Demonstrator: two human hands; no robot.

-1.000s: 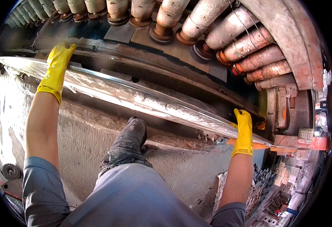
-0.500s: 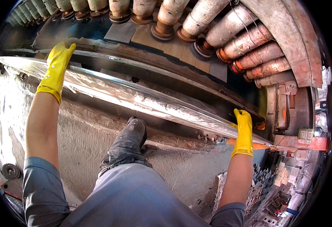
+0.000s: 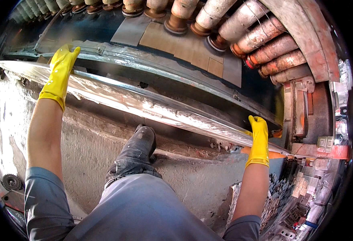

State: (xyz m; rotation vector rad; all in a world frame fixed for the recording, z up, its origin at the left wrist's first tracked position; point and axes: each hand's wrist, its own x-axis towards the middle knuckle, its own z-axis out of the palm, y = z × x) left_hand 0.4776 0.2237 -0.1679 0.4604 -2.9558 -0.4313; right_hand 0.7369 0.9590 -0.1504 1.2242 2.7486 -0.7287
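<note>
A long whitish panel [image 3: 144,106] with a shiny metal upper edge runs slantwise in front of me, tilted beside the machine. Near its left end, my left hand [image 3: 62,72], in a yellow rubber glove, grips over the upper edge, with the thumb and fingertips showing beyond it. My right hand [image 3: 259,136], gloved the same way, is closed on the panel near its right end; part of its fingers is hidden. A dark gap separates the panel from the machine's wet ledge [image 3: 160,66].
Several cylindrical machine heads [image 3: 216,18] with rusty discs stand in a row above flat beige and grey slabs [image 3: 184,46]. My boot [image 3: 144,138] is on the rough floor [image 3: 92,144] by a low ledge. Stacked thin pieces [image 3: 279,201] lie at lower right.
The row of machine heads has shifted slightly away and to the right, uncovering more of the slabs. The machine's ledge looks brighter. Both hands and the panel stay in place.
</note>
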